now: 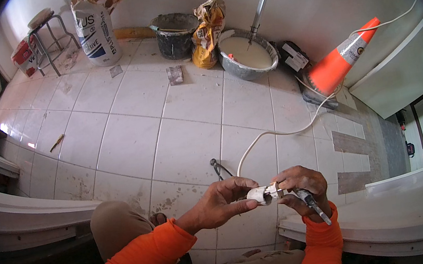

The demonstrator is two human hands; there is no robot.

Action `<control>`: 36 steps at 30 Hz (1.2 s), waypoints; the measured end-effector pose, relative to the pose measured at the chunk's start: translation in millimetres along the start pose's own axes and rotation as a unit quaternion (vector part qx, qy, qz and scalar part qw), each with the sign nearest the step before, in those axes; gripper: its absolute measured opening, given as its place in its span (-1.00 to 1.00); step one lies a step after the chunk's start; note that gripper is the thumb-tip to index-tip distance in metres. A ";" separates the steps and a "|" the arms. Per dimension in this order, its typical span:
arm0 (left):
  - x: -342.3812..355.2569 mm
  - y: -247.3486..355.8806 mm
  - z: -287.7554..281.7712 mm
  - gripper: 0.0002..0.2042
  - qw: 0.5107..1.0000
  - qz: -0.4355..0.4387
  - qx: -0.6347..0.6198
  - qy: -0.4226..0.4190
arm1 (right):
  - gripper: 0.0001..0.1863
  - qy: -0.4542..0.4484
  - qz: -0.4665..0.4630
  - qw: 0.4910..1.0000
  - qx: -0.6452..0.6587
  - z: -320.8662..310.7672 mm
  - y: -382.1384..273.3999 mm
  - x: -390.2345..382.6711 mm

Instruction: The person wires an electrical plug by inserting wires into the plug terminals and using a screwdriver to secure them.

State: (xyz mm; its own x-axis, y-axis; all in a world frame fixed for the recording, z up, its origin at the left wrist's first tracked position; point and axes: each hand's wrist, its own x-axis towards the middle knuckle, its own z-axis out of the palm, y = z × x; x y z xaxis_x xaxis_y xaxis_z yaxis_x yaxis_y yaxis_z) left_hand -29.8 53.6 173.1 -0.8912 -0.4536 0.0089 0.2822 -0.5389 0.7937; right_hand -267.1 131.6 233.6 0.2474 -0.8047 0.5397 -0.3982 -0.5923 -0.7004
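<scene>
In front of my knees, both hands are closed on the pieces of a white electrical plug. My left hand [220, 203] pinches the rounded hollow white cover [256, 196] between thumb and fingers. The white inner part [273, 189], with metal showing, is gripped by my right hand [301, 183], and its end meets the cover's opening. A screwdriver [313, 206] is also tucked in my right hand, its shaft pointing down and right. A white cable [256, 142] runs over the floor to my hands; its end is hidden behind my left fingers.
A black cord [216, 165] lies just beyond my left hand. Against the far wall stand a stool [52, 38], an adhesive bag [96, 37], a black bucket [175, 48], a yellow bag [205, 42] and a basin [246, 73] of pale liquid with a mixing rod [261, 5]. An orange cone [329, 75] stands right.
</scene>
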 end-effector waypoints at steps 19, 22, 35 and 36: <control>3.1 -9.6 3.0 -0.60 0.998 -0.010 0.040 0.052 | -0.60 -0.017 0.042 0.998 -0.045 3.1 -5.0 -0.8; 2.9 -11.0 2.5 -0.59 0.998 -0.006 0.044 0.051 | -0.59 -0.009 0.031 0.999 -0.035 5.0 -4.4 -0.7; 2.2 -5.8 4.5 -0.60 0.997 -0.014 0.036 0.065 | -0.65 -0.016 0.043 0.997 -0.058 6.0 -3.2 -0.2; 2.4 -5.5 4.7 -0.61 0.997 -0.015 0.032 0.067 | -0.65 -0.015 0.041 0.997 -0.060 6.1 -2.9 0.1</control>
State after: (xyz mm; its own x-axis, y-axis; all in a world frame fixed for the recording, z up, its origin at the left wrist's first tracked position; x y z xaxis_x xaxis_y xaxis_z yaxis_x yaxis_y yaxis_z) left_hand -35.1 58.8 171.6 -0.8427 -0.5302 -0.0932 0.2290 -0.5098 0.8293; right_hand -260.6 133.1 232.9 0.2354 -0.8522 0.4674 -0.5200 -0.5167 -0.6802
